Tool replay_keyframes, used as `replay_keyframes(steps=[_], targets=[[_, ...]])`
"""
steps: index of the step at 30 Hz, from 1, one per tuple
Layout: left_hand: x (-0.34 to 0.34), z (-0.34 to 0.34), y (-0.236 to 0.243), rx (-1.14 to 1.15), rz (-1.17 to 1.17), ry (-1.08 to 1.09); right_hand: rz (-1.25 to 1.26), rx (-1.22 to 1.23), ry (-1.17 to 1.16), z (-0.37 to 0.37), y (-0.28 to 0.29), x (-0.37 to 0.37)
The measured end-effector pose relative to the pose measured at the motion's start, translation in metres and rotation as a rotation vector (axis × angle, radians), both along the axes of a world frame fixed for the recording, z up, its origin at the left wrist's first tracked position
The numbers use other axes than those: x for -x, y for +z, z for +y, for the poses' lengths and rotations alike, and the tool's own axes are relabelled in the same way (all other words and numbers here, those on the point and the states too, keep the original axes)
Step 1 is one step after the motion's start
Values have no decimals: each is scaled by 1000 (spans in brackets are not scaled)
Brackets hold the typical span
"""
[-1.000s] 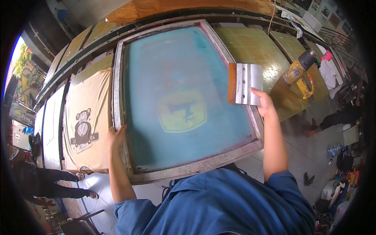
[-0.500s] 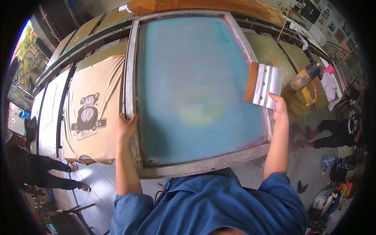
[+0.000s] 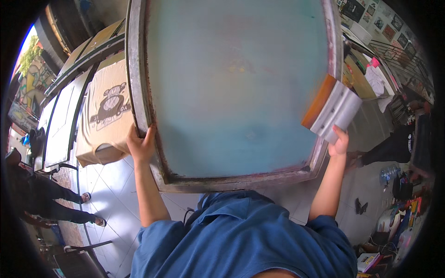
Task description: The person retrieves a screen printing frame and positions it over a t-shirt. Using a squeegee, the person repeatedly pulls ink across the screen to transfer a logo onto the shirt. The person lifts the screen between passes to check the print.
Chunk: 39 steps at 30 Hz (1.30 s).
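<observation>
A large screen printing frame with a blue-green mesh is raised in front of me, its near edge by my waist. My left hand grips its left side bar, thumb on the inner edge. In my right hand is a squeegee with a silver metal handle and an orange-brown blade. It tilts over the frame's right bar, and my fingers under it are partly hidden. Whether that hand also grips the bar I cannot tell. Left of the frame lies a tan T-shirt with a dark bear print.
White printing boards stand in a row at the left. A person in dark trousers is at the left, another person at the right. Plastic bottles and assorted clutter sit on the right. White cloth hangs at the far right.
The frame has come up and closer to me, covering more of the view and the heat gun at the right. The squeegee has tilted and shifted right with my right hand.
</observation>
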<state>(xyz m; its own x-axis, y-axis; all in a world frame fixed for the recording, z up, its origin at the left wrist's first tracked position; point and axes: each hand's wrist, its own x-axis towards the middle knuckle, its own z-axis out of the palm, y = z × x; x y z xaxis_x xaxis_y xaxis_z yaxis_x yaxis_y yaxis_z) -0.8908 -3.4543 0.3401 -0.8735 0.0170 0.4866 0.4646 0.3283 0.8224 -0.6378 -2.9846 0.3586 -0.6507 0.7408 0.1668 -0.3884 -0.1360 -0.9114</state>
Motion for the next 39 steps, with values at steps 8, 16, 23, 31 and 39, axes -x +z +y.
replay_keyframes(steps=[8, 16, 23, 31, 39], targets=[[-76, 32, -47, -217, 22, -215, 101, 42, -176, -41, -62, -213], [-83, 94, -85, -177, -132, -548, -42, -69, -598, -155, -86, -352], [-50, 135, -60, 7, -146, -863, -86, 58, -913, -286, -101, -368], [-32, 174, -55, 25, -111, -1148, -148, 216, -1240, -426, -114, -369], [-33, 206, -53, 43, -119, -1347, -205, 171, -1463, -488, -108, -348]])
